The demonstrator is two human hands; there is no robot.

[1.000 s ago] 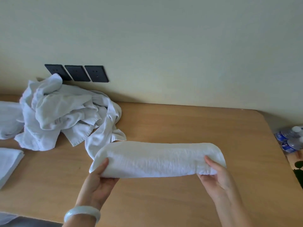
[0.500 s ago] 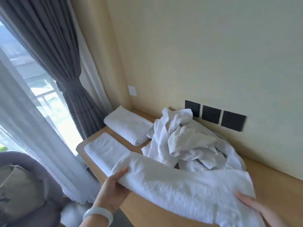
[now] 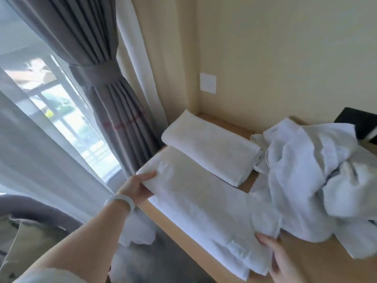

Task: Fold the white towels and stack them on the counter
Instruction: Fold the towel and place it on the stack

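I hold a long folded white towel (image 3: 204, 199) by both ends over another folded towel (image 3: 163, 205) at the wooden counter's (image 3: 318, 260) left end; only an edge of that lower towel shows. My left hand (image 3: 136, 186) grips the far left end, thumb on top. My right hand (image 3: 275, 256) grips the near right end from below. A second folded towel (image 3: 210, 148) lies against the wall in the corner. A heap of unfolded white towels (image 3: 318, 176) sits on the counter to the right, touching the towel I hold.
A tied grey curtain (image 3: 106, 94) and a sheer curtain (image 3: 40, 152) hang by the window on the left. A grey armchair (image 3: 30, 221) stands below. Black wall sockets (image 3: 361, 123) show behind the heap. A white cloth (image 3: 138, 231) lies on the floor beside the counter.
I have turned left and carried the folded towel from the counter's middle over to its left end, down onto the folded towel there. Both hands keep their grip.
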